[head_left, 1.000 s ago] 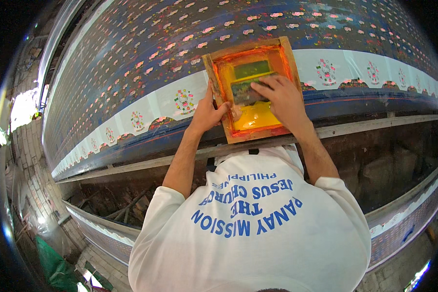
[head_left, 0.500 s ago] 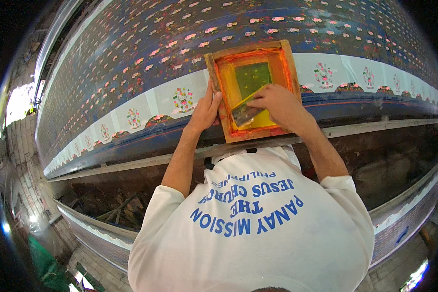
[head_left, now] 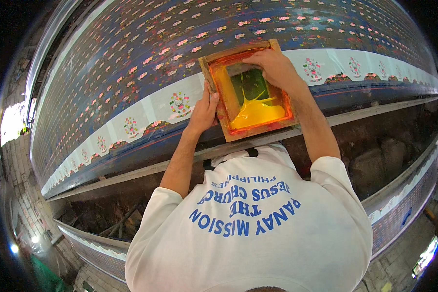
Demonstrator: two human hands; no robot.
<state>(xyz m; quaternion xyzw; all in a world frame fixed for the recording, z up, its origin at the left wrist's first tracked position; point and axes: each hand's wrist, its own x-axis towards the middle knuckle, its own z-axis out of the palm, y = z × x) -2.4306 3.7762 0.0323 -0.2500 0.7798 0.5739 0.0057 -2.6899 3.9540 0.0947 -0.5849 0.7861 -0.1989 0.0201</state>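
A wooden screen-printing frame [head_left: 264, 128], stained red and orange inside, lies over the strip of white printed pieces [head_left: 151, 111]. Its mesh has a dark greenish window [head_left: 254, 86], with a thick pool of yellow ink [head_left: 259, 115] across the near part and thin streaks reaching up from it. My left hand [head_left: 204, 112] grips the frame's left side. Inside the frame, at its far right, my right hand [head_left: 275, 70] is closed with fingers bent down. The squeegee in it is mostly hidden beneath the hand.
The long dark table [head_left: 146, 63] carries many rows of small pink-and-white prints. A ledge [head_left: 151, 170] runs along its near edge. Behind me stands another long table [head_left: 404, 209] with white pieces, and a paved floor [head_left: 24, 170] shows at the left.
My right hand has moved from the near middle of the frame to its far side. Yellow ink now lies pooled in the near part. My left hand keeps its grip.
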